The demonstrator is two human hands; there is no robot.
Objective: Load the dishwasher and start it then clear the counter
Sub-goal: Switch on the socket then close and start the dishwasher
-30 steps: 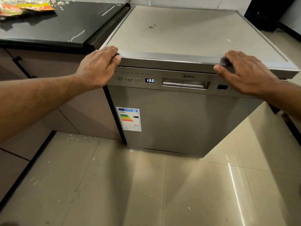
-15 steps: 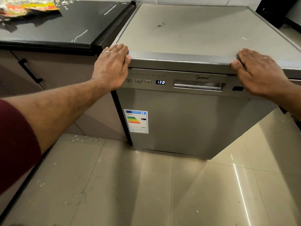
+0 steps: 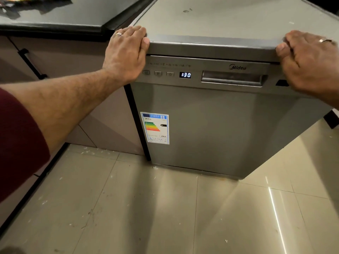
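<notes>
A grey free-standing dishwasher [image 3: 216, 125] stands with its door closed, and its display [image 3: 185, 75] reads 1:30. My left hand [image 3: 126, 52] grips the front left corner of its top panel, fingers over the top and thumb on the front lip. At the front right corner my right hand [image 3: 308, 61] grips the same top edge. An energy label [image 3: 155, 128] is stuck on the door's lower left. The recessed door handle [image 3: 232, 78] sits between my hands.
A black counter [image 3: 60, 17] adjoins the dishwasher on the left, with colourful wrappers [image 3: 20, 0] at its far edge. Below it are beige cabinets with a dark handle [image 3: 32, 64]. The tiled floor [image 3: 165, 208] carries small white scraps.
The camera has moved closer and lower toward the dishwasher. Both hands have stayed on the top's front corners, the fingers curling more firmly over the edge.
</notes>
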